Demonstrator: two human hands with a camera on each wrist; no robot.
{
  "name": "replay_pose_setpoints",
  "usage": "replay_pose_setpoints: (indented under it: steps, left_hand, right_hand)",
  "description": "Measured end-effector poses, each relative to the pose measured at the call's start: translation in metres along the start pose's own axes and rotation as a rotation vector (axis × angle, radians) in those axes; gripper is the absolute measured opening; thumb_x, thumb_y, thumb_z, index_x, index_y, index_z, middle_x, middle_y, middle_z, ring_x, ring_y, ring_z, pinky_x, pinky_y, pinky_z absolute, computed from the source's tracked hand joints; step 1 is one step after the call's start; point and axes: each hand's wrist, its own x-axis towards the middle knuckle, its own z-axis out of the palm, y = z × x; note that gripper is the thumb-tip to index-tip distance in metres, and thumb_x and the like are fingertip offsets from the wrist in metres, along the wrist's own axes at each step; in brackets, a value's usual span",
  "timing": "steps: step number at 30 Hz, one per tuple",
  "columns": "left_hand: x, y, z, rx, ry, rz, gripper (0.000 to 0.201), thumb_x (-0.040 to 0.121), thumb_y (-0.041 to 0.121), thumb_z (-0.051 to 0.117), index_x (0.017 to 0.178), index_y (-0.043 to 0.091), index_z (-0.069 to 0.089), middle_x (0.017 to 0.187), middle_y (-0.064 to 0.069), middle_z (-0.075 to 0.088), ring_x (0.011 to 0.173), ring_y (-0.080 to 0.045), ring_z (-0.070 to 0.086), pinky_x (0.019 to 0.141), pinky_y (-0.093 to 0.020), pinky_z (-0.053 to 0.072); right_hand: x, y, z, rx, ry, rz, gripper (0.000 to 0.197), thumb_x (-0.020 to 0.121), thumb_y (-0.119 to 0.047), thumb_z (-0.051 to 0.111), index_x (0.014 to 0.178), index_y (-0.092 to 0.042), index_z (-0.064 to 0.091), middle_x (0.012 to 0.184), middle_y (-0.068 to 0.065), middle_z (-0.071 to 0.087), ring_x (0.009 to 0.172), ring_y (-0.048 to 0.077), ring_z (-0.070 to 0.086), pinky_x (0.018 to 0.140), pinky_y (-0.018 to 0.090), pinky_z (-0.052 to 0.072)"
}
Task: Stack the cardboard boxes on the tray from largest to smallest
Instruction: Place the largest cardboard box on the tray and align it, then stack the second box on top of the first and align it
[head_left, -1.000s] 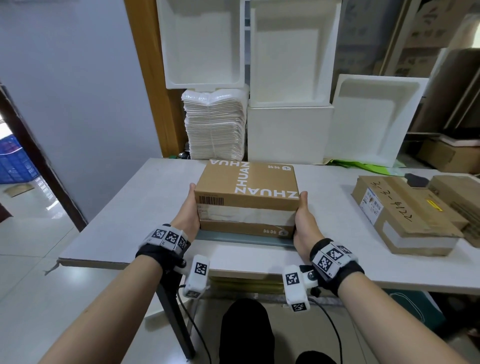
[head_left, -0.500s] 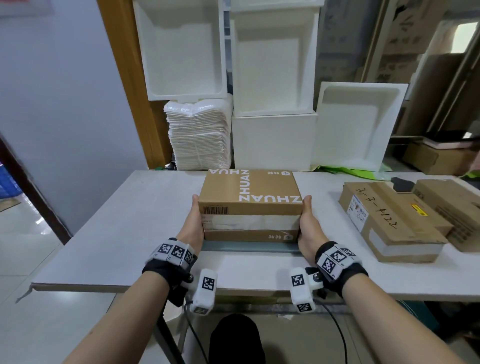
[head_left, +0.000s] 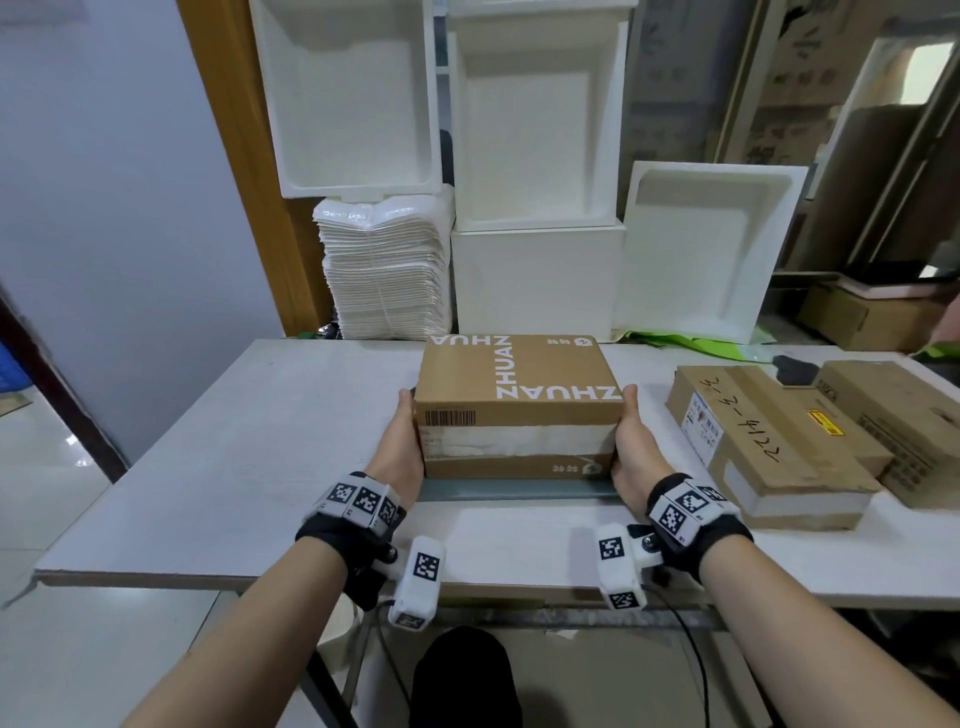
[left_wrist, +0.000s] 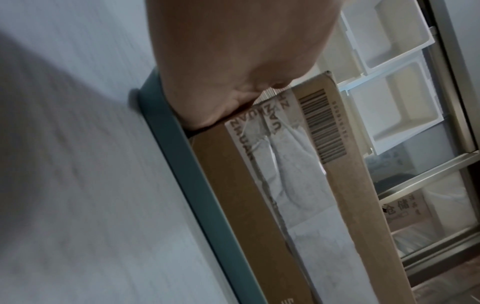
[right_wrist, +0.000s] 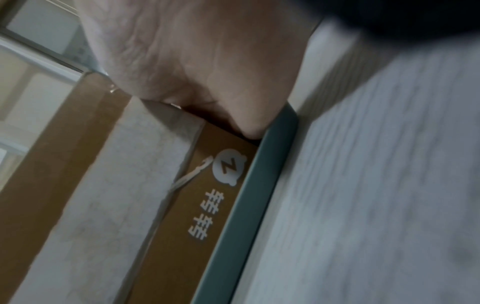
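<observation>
A large brown cardboard box (head_left: 517, 384) printed ZHUAN sits on a flat teal tray (head_left: 519, 489) near the table's front edge. My left hand (head_left: 402, 441) holds its left side and my right hand (head_left: 631, 441) holds its right side, thumbs up near the top edge. The fingers are hidden behind the box. In the left wrist view the left hand (left_wrist: 233, 51) presses the box (left_wrist: 259, 185) just above the tray rim (left_wrist: 182, 154). In the right wrist view the right hand (right_wrist: 194, 51) does the same against the box (right_wrist: 103, 185) beside the tray (right_wrist: 259, 185).
On the table to the right lie a long cardboard box (head_left: 763, 441) with handwriting and a second box (head_left: 904, 421) beyond it. White foam boxes (head_left: 535, 291) and a stack of white sheets (head_left: 384, 270) stand behind the table. The table's left half (head_left: 234, 441) is bare.
The box has turned slightly and now sits squarer to me on the tray. Both hands keep the same hold on its sides. My head view has shifted a little.
</observation>
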Motion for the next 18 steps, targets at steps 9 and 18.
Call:
replay_pose_setpoints:
  steps: [9,18]
  left_hand:
    - [-0.0047,0.0021,-0.0045,0.070,0.013,0.011,0.066,0.097,0.062,0.011,0.122,0.031,0.064,0.117,0.000,0.070,0.115,-0.017,0.061,0.114,-0.041,0.030]
    - [-0.0090,0.0053,-0.0071,0.042,-0.022,-0.021,0.068,0.097,0.062,0.012,0.128,0.023,0.060,0.119,-0.007,0.069,0.107,-0.019,0.065,0.099,-0.038,0.045]
  right_hand:
    - [-0.0047,0.0014,0.0033,-0.002,-0.019,0.015,0.055,0.097,-0.066,0.025,0.098,-0.028,0.064,0.115,0.000,0.065,0.111,0.017,0.056,0.102,0.029,0.035]
    - [-0.0057,0.0024,-0.0006,-0.041,-0.031,0.014,0.059,0.098,-0.066,0.024,0.098,-0.026,0.067,0.110,0.000,0.070,0.099,0.016,0.063,0.095,0.029,0.043]
